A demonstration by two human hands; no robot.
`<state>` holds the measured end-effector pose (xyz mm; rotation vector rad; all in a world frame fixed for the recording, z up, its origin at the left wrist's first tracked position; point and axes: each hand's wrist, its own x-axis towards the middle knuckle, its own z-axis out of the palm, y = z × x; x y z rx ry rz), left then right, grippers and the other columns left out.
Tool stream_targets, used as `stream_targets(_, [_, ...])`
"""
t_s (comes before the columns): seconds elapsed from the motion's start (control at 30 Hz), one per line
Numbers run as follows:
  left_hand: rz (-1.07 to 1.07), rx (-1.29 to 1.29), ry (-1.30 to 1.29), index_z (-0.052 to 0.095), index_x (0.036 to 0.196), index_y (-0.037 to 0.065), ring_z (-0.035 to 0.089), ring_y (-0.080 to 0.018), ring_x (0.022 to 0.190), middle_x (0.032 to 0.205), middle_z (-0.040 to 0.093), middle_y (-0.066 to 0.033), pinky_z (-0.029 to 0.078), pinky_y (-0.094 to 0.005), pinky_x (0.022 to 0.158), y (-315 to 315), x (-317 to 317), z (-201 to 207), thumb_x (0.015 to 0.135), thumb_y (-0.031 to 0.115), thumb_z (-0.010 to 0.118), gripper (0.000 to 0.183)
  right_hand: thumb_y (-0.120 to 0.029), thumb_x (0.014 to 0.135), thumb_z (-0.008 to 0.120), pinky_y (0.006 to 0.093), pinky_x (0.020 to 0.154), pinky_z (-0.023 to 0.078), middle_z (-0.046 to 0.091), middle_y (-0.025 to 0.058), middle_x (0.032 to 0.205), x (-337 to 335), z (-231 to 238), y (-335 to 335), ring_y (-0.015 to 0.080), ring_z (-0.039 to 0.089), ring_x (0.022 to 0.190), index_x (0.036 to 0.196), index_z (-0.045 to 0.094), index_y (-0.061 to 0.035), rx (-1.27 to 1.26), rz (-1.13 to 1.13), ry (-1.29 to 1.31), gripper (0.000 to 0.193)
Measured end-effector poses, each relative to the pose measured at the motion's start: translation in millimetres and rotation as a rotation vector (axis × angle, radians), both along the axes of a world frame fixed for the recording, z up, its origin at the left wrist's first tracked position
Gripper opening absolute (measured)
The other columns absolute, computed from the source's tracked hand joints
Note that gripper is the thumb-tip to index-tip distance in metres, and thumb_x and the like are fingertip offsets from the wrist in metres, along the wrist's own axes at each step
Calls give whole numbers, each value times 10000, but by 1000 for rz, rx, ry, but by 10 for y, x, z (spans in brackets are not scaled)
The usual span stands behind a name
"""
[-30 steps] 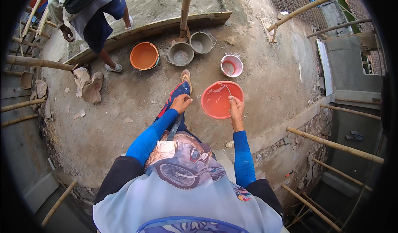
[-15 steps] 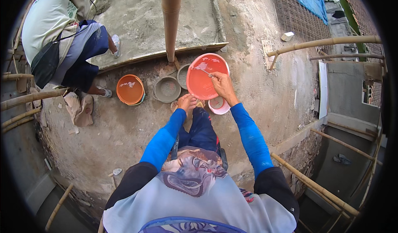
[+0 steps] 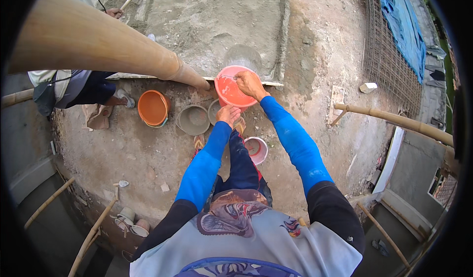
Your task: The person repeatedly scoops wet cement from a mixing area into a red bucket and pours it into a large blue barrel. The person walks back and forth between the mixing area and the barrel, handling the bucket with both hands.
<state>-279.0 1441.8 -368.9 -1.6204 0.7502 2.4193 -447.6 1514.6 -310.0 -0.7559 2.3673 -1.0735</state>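
Observation:
Ahead of me, a red bucket (image 3: 227, 87) is tilted away over the edge of the wet grey mortar bed (image 3: 207, 20). A sheet of water (image 3: 243, 55) spreads from its far rim onto the mortar. My right hand (image 3: 250, 85) is closed on the wire handle at the bucket's right side. Against the near lower side of the bucket, my left hand (image 3: 228, 114) supports its base; the fingertips are partly hidden. Two grey mortar-stained buckets, one of them the nearer-left grey bucket (image 3: 193, 120), stand just left of my feet.
An orange bucket (image 3: 153, 108) stands further left, and a pink-white pail (image 3: 256, 150) is by my right leg. A thick bamboo pole (image 3: 98, 35) crosses the upper left, where a co-worker (image 3: 74, 87) stands. Steel mesh (image 3: 382, 50) under a blue tarp lies at the right.
Both hands have moved the red bucket forward to the mortar's edge and tipped it away from me. Water now pours from it. My view has shifted, and the bamboo pole looms larger.

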Motion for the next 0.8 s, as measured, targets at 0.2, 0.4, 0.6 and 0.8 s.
stream_targets(0.2, [73, -40, -4, 529, 1081, -23, 650, -307, 950, 1031, 632, -197, 548, -389, 805, 81, -632, 127, 888, 161, 573, 270, -125, 798, 499, 465, 776, 492, 652, 266, 872, -475, -131, 79, 419, 635, 828, 938, 697, 9, -36, -17, -68, 277])
stream_targets(0.4, [48, -173, 52, 526, 1057, -4, 661, -285, 910, 990, 639, -179, 559, -374, 788, 138, -1292, 329, 903, 153, 565, 223, -115, 868, 500, 366, 713, 490, 679, 203, 845, -847, -220, 181, 273, 643, 770, 974, 691, 14, -113, -142, -184, 254])
stream_targets(0.6, [-106, -415, 110, 573, 993, -7, 664, -229, 819, 922, 659, -141, 550, -337, 746, 235, -1978, 755, 869, 120, 560, 178, -139, 944, 506, 243, 626, 438, 694, 33, 956, -1215, -290, 346, 63, 516, 678, 1076, 644, 1, -424, -432, -397, 237])
stream_targets(0.8, [-709, -1098, 91, 683, 962, 5, 664, -359, 895, 937, 686, -224, 510, -438, 809, 477, -2358, 1505, 772, 258, 630, 321, -152, 972, 501, 217, 541, 442, 637, 20, 886, -1325, 48, 700, 47, 502, 609, 1108, 597, -38, -736, -598, -660, 202])
